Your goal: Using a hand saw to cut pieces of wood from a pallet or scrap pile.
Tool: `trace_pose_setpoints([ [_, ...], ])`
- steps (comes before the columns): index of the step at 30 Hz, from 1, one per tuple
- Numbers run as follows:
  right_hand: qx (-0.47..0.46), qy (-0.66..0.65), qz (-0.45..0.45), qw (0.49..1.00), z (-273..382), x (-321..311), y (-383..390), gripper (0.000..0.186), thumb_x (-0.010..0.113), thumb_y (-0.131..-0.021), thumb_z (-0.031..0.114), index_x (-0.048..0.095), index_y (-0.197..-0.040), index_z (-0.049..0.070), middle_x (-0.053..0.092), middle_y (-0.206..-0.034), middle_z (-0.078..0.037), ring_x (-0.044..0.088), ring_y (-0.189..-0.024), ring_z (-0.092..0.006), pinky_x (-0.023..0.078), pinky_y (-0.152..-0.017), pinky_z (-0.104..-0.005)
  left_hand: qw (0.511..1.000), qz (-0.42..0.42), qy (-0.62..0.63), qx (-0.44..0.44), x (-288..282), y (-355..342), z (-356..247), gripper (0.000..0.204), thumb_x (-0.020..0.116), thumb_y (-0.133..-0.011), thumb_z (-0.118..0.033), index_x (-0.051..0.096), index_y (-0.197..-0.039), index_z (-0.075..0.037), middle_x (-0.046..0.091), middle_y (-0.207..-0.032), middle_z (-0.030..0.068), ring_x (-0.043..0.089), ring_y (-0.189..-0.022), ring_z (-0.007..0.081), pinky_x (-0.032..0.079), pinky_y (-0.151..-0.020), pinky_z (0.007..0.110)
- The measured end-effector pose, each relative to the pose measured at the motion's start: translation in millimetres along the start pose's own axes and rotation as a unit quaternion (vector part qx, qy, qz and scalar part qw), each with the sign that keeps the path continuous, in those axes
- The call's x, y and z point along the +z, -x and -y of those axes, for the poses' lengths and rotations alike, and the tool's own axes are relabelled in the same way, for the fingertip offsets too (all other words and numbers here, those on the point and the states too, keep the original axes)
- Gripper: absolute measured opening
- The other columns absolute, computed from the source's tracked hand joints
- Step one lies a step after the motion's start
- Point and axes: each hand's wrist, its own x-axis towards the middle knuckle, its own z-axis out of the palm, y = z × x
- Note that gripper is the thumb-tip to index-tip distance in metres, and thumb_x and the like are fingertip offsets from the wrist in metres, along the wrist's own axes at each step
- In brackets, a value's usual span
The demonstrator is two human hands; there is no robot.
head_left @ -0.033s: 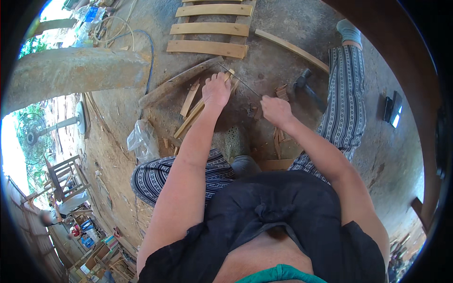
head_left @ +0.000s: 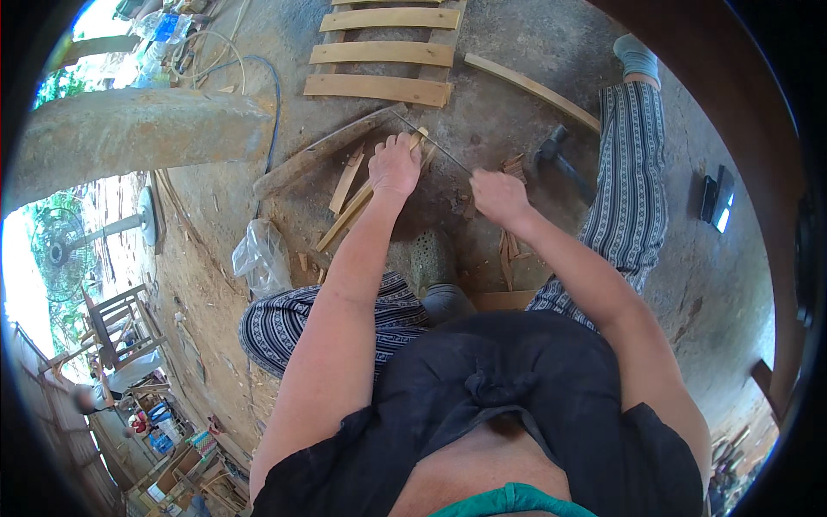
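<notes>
Bare dirt floor [head_left: 517, 103] lies open between the slatted pale wooden frame [head_left: 383, 52] and the two hands. Left hand [head_left: 394, 164] is hemmed by a long rough log [head_left: 323, 151] and scattered light wood strips [head_left: 345, 215]. Right hand [head_left: 498, 194] has a dark-headed hammer [head_left: 560, 159] just beside it; a crumpled clear plastic bag [head_left: 261, 256] blocks the lower left.

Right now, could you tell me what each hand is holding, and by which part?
The left hand grips a bundle of thin wooden strips at its far end. The right hand holds the near end of a thin blade; its handle is hidden.
</notes>
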Motion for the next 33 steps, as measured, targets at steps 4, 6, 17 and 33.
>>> trace_pose_setpoints([
  [4,-0.042,-0.016,-0.108,0.993,15,-1,-40,0.016,0.052,-0.082,0.016,0.063,-0.075,0.007,0.062,-0.078,-0.011,0.065,-0.076,-0.0315,0.053,-0.067,-0.0425,1.000,0.002,-0.004,-0.013,-5,0,0,0.024,0.052,-0.090,-0.030,0.054,-0.100,-0.008,0.059,-0.104,0.0135,0.057,-0.099,0.0350,0.047,-0.083,0.047],
  [6,-0.049,0.005,-0.098,0.994,15,1,-40,0.016,0.052,-0.083,0.017,0.063,-0.077,0.007,0.063,-0.077,-0.013,0.065,-0.076,-0.0323,0.052,-0.066,-0.0434,1.000,-0.004,-0.002,-0.001,-6,0,0,0.024,0.052,-0.090,-0.030,0.054,-0.100,-0.008,0.059,-0.104,0.0137,0.057,-0.099,0.0350,0.047,-0.083,0.047],
  [17,0.045,-0.047,-0.054,0.996,5,-14,5,0.016,0.048,-0.084,0.014,0.061,-0.087,0.005,0.067,-0.082,-0.018,0.066,-0.083,-0.0350,0.052,-0.072,-0.0454,0.999,-0.017,0.014,-0.037,1,-5,1,0.027,0.051,-0.091,-0.032,0.055,-0.102,-0.008,0.060,-0.104,0.0144,0.059,-0.097,0.0356,0.048,-0.082,0.047],
  [33,0.012,-0.026,-0.050,0.998,21,-11,-42,0.017,0.050,-0.086,0.017,0.061,-0.079,0.006,0.065,-0.076,-0.016,0.066,-0.077,-0.0356,0.052,-0.069,-0.0466,1.000,-0.022,-0.014,-0.006,2,-2,3,0.026,0.050,-0.092,-0.032,0.054,-0.101,-0.008,0.060,-0.103,0.0144,0.059,-0.097,0.0353,0.048,-0.082,0.047],
])
